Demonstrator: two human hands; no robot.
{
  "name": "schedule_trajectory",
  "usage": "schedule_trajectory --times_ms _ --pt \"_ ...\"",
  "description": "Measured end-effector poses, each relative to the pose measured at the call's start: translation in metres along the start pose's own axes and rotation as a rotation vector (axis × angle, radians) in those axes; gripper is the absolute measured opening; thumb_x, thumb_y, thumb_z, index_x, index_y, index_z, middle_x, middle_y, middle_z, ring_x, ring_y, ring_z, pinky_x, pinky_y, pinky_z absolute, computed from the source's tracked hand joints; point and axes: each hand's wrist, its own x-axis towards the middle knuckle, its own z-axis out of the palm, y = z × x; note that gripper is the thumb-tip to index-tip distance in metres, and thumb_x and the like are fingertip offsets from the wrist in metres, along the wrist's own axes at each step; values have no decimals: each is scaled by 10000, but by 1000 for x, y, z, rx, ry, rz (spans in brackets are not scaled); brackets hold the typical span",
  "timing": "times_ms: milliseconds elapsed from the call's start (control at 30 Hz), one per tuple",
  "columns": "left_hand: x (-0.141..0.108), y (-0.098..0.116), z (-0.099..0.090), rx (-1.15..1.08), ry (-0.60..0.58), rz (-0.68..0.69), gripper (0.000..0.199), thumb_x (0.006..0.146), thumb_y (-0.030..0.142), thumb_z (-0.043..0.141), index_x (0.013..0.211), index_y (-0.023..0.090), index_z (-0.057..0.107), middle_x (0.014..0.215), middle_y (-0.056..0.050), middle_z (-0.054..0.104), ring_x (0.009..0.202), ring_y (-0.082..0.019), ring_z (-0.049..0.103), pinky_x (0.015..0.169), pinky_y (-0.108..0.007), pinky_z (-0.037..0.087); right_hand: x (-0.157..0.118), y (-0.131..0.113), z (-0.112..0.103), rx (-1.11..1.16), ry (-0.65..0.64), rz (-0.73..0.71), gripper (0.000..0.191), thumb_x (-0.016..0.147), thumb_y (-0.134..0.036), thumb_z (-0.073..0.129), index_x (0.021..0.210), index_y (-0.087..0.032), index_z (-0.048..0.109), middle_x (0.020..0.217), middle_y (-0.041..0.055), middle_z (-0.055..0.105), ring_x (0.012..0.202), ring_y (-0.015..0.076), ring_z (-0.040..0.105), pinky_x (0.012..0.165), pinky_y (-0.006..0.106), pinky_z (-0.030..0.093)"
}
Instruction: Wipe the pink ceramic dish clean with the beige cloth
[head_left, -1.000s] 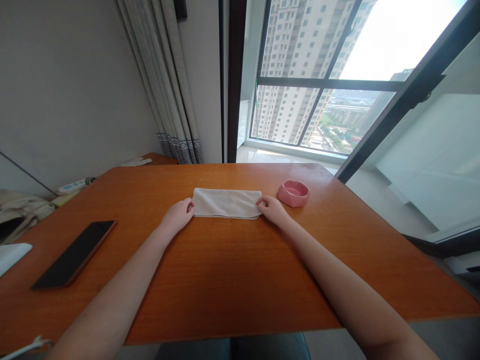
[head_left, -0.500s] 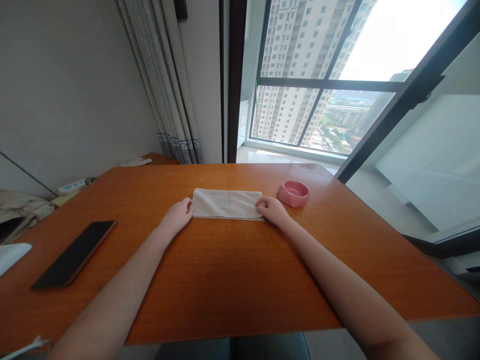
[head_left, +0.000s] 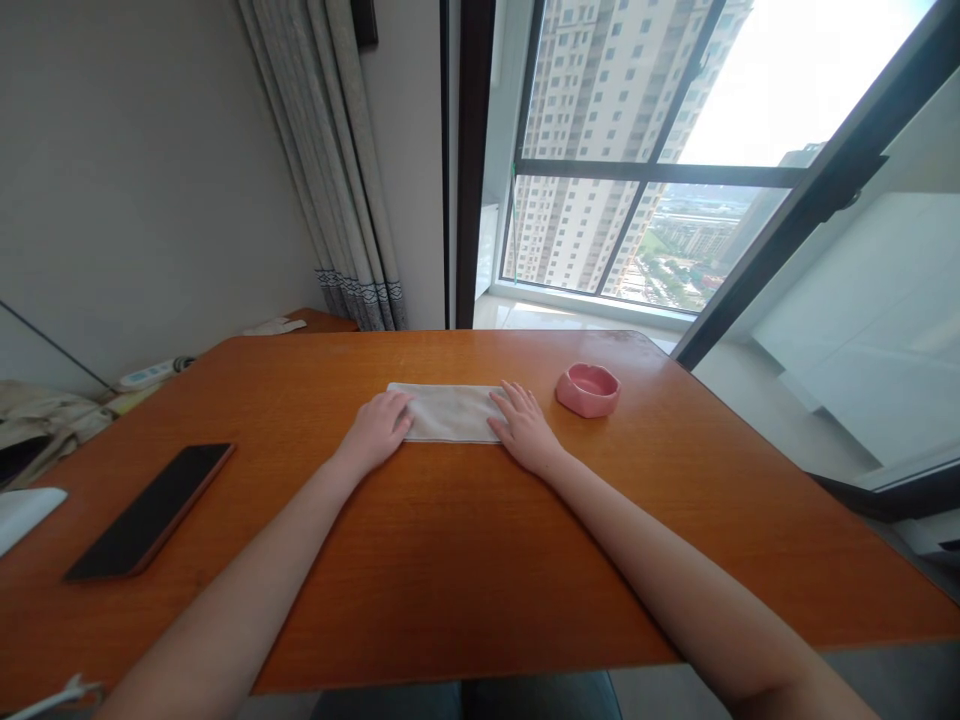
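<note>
A white folded cloth [head_left: 454, 413] lies flat on the wooden table, its long side running left to right. My left hand [head_left: 376, 430] rests over the cloth's left end, palm down, fingers stretched out. Over the right end lies my right hand [head_left: 526, 428], fingers spread and flat. Both hands cover the short ends of the cloth, so those edges are mostly hidden. Just to the right of my right hand stands a pink bowl [head_left: 589, 390] with an angular rim.
A dark tablet [head_left: 150, 512] lies on the wooden table [head_left: 465, 560] at the left. Behind it are a power strip [head_left: 146, 374] and a heap of beige fabric [head_left: 45, 420]. A white cable [head_left: 60, 693] crosses the near left corner. Beyond the table are a curtain [head_left: 330, 180] and a window.
Both hands have let go of the cloth's end edges, opened their fingers and moved inward onto its top. The cloth now lies flatter on the table.
</note>
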Motion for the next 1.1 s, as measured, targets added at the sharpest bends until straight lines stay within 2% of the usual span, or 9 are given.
schedule_trajectory --times_ms 100,200,333,467,667,733,867,967,1100 --pt "3 8 14 -34 -169 125 506 914 457 273 1374 275 376 1477 -62 335 1378 -259 240 1114 -503 114 1 2 8 -40 -210 92 603 911 -535 289 1405 -193 339 1510 126 217 1395 306 150 1108 473 140" --pt "3 5 22 -3 -225 -29 545 915 490 246 1402 263 332 1508 -86 258 1393 -274 204 1101 -533 104 1 4 9 -81 -277 174 649 898 -568 297 1431 -198 285 1527 139 148 1405 314 91 1107 485 100" --pt "0 -4 16 84 -136 -251 584 888 508 293 1373 194 382 1474 -162 309 1359 -325 272 1063 -540 202 0 4 6 -82 -278 203 675 890 -581 303 1439 -190 263 1531 144 125 1408 307 70 1111 459 89" --pt "-2 -6 1 154 -46 -393 572 840 503 349 1218 100 500 1202 -223 575 1117 -358 530 888 -454 403 -1 2 7 -85 -259 214 695 880 -601 308 1436 -185 274 1528 147 136 1406 316 79 1111 462 77" --pt "2 -16 -6 -135 -246 -404 264 735 421 485 737 173 575 808 -100 662 726 -237 619 611 -291 418 -2 2 7 -44 -207 200 676 877 -572 348 1411 -157 325 1515 158 183 1396 325 125 1108 470 102" --pt "2 -21 -9 -175 -144 -403 159 720 329 489 712 179 541 754 -63 632 693 -205 592 608 -280 411 -1 1 4 21 -186 168 590 908 -465 328 1399 -138 335 1480 156 284 1374 277 226 1110 446 136" --pt "-1 -12 -19 -265 379 -455 143 791 311 444 870 197 477 809 -27 575 744 -163 549 681 -265 440 0 -4 4 105 -176 111 479 878 -285 373 1342 -177 415 1404 95 431 1322 234 336 1112 460 149" --pt "-2 20 -15 -399 550 -324 179 829 301 427 977 202 437 926 -42 559 823 -154 545 759 -265 458 -1 -11 6 105 -190 53 446 860 -381 450 1275 -225 502 1432 76 393 1353 283 266 1103 520 122" --pt "2 68 11 -377 183 99 154 764 157 475 906 205 509 958 -53 578 908 -189 535 839 -315 443 -1 -17 6 120 -175 20 428 851 -404 483 1247 -245 519 1402 100 415 1331 258 298 1093 528 124"
